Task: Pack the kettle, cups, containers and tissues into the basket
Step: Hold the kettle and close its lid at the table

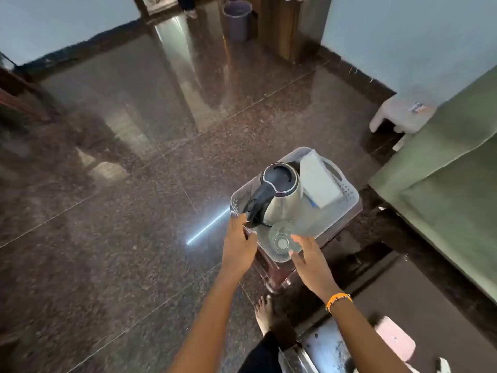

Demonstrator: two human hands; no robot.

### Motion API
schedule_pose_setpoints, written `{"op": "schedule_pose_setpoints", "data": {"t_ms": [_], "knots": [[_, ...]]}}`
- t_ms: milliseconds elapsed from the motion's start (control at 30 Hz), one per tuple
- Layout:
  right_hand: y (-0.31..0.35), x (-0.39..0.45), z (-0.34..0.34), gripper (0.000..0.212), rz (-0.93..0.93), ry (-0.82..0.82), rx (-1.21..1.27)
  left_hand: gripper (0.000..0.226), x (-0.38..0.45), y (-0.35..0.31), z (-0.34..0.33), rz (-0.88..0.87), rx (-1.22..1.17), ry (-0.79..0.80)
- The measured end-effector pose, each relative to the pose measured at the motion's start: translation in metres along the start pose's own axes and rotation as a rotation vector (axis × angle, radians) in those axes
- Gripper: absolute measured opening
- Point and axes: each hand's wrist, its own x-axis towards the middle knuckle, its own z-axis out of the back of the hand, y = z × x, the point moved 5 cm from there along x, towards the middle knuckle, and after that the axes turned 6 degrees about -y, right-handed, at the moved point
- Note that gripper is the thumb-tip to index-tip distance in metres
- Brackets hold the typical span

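A grey perforated basket (349,196) stands on a small brown stool (277,275). Inside it a steel kettle (285,200) with a black lid and handle stands upright on the left. A white tissue pack (318,181) leans behind the kettle. A clear glass cup (281,239) sits in the near corner of the basket. My left hand (239,246) curls over the basket's near-left rim, just below the kettle handle. My right hand (309,261) has its fingers spread, the tips touching the cup's right side. No containers are visible.
A green-covered bed (443,184) runs along the right, with a white plastic stool (400,114) beside it. A grey bin (238,20) stands by a wooden door frame far back. My bare foot (265,313) is on the polished brown floor under the stool.
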Motion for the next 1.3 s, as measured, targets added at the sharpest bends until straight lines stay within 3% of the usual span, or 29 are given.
{"op": "schedule_pose_setpoints", "data": {"t_ms": [167, 400, 533, 700, 1033, 1300], "knots": [[-0.015, 0.029, -0.026, 0.069, -0.164, 0.07, -0.134, 0.058, 0.035, 0.002, -0.012, 0.01, 0.055, 0.051], [-0.024, 0.053, -0.052, 0.094, -0.185, 0.113, -0.269, 0.025, 0.072, 0.007, -0.024, 0.04, 0.065, 0.082], [-0.025, 0.056, -0.055, 0.089, -0.168, 0.061, -0.304, 0.027, 0.092, 0.006, -0.03, 0.062, 0.143, 0.191], [-0.025, 0.058, -0.047, 0.079, -0.135, -0.009, -0.201, 0.042, 0.105, 0.005, -0.035, 0.117, 0.07, 0.276], [-0.031, 0.023, -0.005, 0.079, -0.036, -0.286, 0.018, 0.034, 0.084, -0.015, -0.029, -0.045, 0.074, 0.131], [-0.045, -0.042, 0.059, 0.082, -0.037, -0.529, 0.071, 0.036, 0.016, -0.051, -0.015, -0.15, 0.108, 0.163]]}}
